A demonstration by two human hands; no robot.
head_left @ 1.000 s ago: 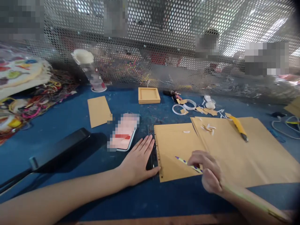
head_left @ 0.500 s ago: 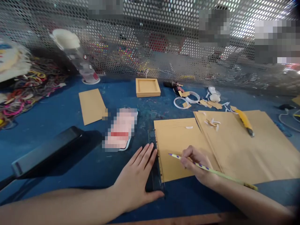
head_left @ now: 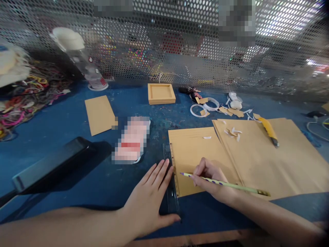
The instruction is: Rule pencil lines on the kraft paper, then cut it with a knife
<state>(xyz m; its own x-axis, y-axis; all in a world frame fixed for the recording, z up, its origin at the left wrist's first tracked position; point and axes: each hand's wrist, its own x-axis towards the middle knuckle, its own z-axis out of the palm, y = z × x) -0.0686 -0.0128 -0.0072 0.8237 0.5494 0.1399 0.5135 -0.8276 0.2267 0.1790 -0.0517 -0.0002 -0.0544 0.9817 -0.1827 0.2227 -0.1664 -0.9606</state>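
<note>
Head view: the flat left hand is pressing the ruler over paper, ideally keeping it from slipping; the right hand is pinching the pencil.

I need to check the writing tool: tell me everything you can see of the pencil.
The pencil is slim and pale yellow-green, with purple spots along its front part, a pointed purplish tip and a darker, gold-brown rear end. Its material is unclear. The right grip holds it near the front, slanted, the rear crossing above the wrist. The tip points left over the tan sheet, beside the clear ruler; whether it touches the sheet can't be told.
</note>
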